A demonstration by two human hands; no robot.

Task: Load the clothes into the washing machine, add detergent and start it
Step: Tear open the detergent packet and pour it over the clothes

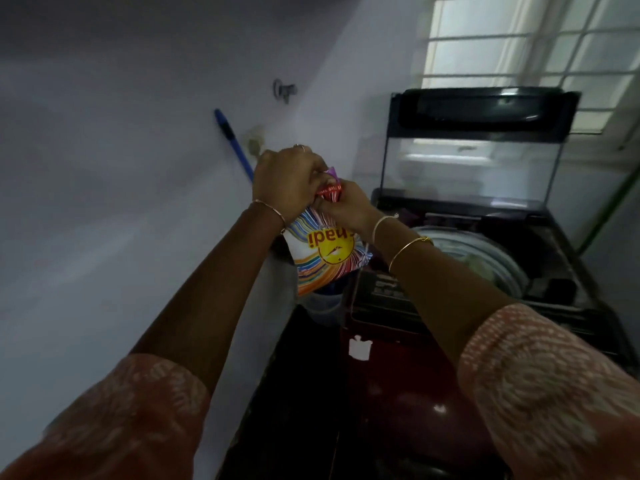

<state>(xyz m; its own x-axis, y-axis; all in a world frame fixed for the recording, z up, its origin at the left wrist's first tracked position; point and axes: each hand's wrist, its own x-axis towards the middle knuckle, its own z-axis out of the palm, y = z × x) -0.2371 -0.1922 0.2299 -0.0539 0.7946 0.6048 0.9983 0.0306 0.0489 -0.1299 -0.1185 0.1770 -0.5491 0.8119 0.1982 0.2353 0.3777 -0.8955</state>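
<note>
A colourful striped detergent packet (325,251) with a yellow circle and red lettering hangs upside down in front of me. My left hand (287,178) grips its top edge from the left. My right hand (346,206) pinches the same top edge from the right, touching the left hand. To the right stands the dark red top-loading washing machine (398,368) with its glass lid (474,157) raised. Pale clothes (485,261) lie inside the drum. The control panel (384,289) sits just below the packet.
A blue-handled mop or broom (235,147) leans on the white wall at the left. A pale bucket (325,306) stands between wall and machine under the packet. A barred window (540,39) is behind the machine. A tap fitting (284,90) juts from the wall.
</note>
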